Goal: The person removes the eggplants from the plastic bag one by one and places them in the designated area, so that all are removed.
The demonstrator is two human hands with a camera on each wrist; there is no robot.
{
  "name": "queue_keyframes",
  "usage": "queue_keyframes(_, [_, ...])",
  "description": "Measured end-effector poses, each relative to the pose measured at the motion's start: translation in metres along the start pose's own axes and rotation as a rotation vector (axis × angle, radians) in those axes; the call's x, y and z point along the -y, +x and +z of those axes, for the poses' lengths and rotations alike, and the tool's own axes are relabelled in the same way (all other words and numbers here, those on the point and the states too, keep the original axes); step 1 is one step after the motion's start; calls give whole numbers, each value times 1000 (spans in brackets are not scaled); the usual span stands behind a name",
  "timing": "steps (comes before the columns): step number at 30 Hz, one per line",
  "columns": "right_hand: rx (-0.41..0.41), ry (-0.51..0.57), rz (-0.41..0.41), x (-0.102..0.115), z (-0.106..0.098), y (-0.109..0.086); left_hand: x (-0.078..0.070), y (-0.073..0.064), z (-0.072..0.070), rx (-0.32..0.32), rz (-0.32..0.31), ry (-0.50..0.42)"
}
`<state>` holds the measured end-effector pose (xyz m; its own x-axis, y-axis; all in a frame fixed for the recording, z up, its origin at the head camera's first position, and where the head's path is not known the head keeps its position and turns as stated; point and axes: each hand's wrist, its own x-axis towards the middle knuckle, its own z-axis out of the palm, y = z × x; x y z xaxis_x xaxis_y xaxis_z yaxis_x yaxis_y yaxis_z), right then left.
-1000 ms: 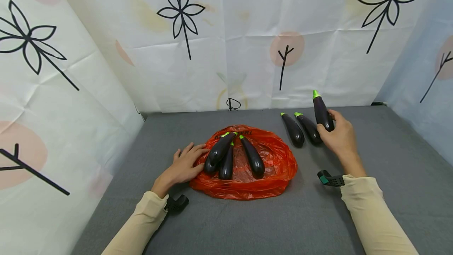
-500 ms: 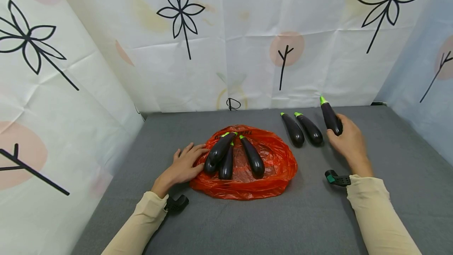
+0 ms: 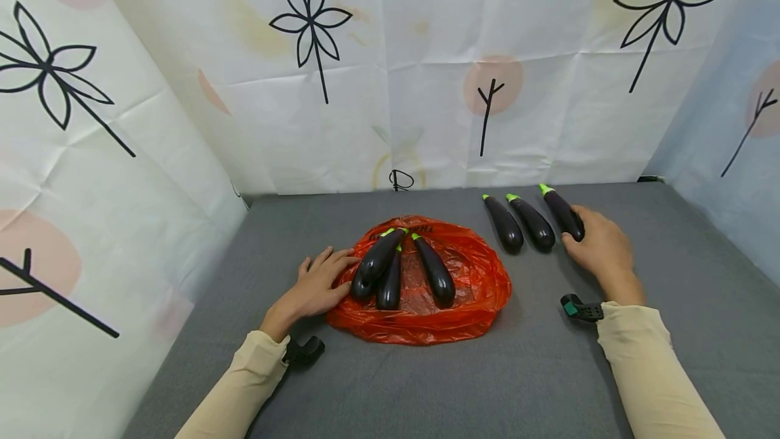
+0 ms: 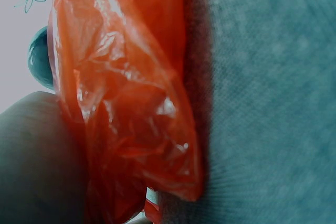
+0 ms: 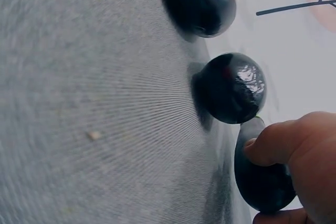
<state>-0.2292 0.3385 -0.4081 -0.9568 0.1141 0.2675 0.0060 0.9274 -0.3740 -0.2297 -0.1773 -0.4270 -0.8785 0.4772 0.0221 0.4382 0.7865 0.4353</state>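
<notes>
My right hand (image 3: 600,246) grips a dark purple eggplant (image 3: 562,212) by its thick end, its green tip pointing away; in the right wrist view the thumb (image 5: 273,142) presses its side. Left of it, two more eggplants lie in a row, a nearer one (image 3: 531,222) and a farther one (image 3: 503,223). A red plastic bag (image 3: 475,283) lies flattened mid-table with several eggplants on it, one (image 3: 434,269) apart from an overlapping group (image 3: 382,256). My left hand (image 3: 319,283) rests, fingers extended, on the bag's left edge. The left wrist view shows crinkled bag plastic (image 4: 126,103) close up.
Grey cloth covers the table (image 3: 426,385). White sheets (image 3: 426,120) with flower and tree drawings stand behind it and along both sides. Each wrist wears a black strap, one on the right (image 3: 581,309) and another on the left (image 3: 305,352).
The right hand has shifted right and lowered its eggplant beside the two lying in the row, its green tip now nearer the table. The left hand and the bag have stayed put.
</notes>
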Motion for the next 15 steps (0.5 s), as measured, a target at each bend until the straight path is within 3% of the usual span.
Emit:
queue_keyframes(8, [20, -16, -3, 0, 2, -1, -1, 0, -1, 14, -12, -9])
queue_keyframes(15, [124, -33, 25, 1, -4, 1, -1, 0, 0, 7, -10, -9])
